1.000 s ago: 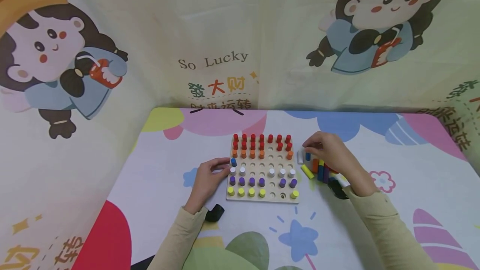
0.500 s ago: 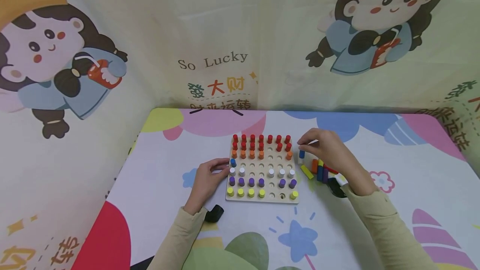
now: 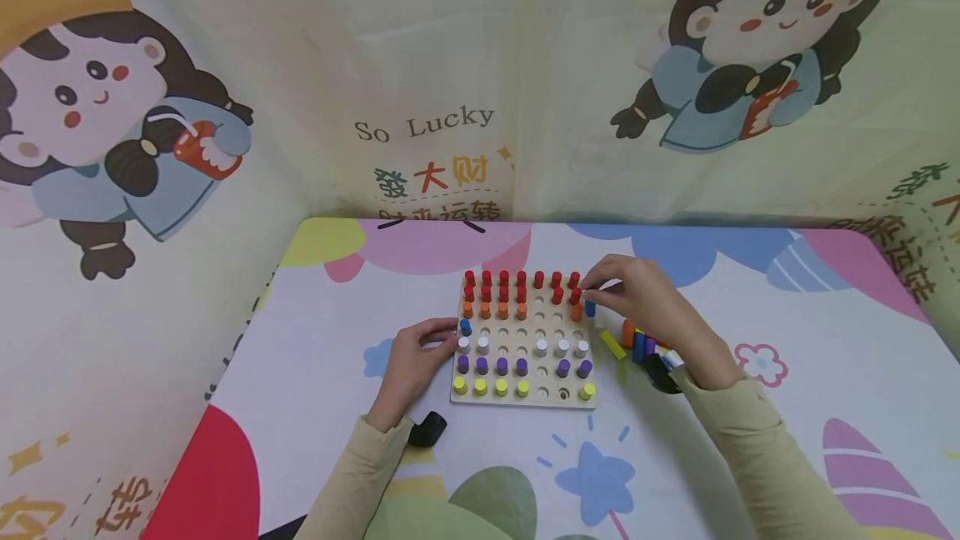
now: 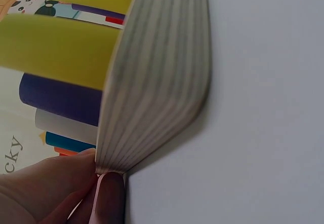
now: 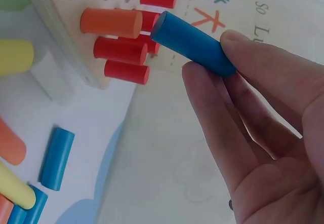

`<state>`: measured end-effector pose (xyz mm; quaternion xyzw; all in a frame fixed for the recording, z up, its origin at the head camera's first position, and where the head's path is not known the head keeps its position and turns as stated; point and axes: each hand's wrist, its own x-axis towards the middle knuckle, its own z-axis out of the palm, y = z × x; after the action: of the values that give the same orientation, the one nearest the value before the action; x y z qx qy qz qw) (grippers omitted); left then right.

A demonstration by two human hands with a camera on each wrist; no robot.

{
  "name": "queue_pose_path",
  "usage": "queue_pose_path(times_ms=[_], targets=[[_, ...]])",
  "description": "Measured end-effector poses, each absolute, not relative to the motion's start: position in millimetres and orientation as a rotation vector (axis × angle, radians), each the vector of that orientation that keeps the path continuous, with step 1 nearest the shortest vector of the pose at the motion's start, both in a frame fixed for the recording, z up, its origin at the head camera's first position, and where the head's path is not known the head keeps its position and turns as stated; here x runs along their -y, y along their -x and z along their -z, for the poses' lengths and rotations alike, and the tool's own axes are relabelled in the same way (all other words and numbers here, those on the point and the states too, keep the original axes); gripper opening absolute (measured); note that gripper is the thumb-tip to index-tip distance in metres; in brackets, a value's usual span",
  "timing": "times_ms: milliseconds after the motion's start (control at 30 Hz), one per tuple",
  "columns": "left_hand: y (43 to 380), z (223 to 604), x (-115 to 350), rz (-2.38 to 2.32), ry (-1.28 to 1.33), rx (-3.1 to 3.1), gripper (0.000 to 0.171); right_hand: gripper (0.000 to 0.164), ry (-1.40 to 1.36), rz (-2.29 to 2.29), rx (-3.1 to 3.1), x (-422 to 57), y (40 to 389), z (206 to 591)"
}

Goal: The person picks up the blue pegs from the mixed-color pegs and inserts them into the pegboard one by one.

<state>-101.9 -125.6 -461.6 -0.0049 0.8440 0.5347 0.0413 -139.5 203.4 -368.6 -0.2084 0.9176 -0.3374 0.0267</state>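
Pale cloth, printed with cartoon figures [image 3: 772, 48] and "So Lucky" lettering [image 3: 424, 125], backs the scene on my head feed. Below it I have a white table [image 3: 300, 373], its top patterned in pink, blue, green and red shapes. A pegboard [image 3: 495, 401] sits near the middle, with rows of red, orange, white, purple and yellow pegs and one standing blue peg [image 3: 466, 327] at the left.

My left wrist feed adds the board's striped side grain, close up. From the right wrist I get a loose blue peg [image 5: 56, 158] lying apart on the table and a white peg [image 5: 50, 79] lying near the board; I cannot make out either one from the head.

I see the left hand [image 3: 412, 361] pinching the board's left edge between thumb and fingers. The right hand [image 3: 637, 294] pinches the held peg [image 5: 195, 44], a blue one, by one end, tilted in the wrist view. It is up by the board's right edge, near the orange end peg [image 3: 577, 313], with a loose pile [image 3: 639, 346] farther right.
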Motion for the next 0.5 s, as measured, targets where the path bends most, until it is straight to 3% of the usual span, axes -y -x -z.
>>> queue_pose_path(times_ms=[500], targets=[[101.6,462.7,125.3,-1.645,0.006,-2.589,0.028,0.012,0.823,0.981,-2.805,-181.0,143.9,367.4]])
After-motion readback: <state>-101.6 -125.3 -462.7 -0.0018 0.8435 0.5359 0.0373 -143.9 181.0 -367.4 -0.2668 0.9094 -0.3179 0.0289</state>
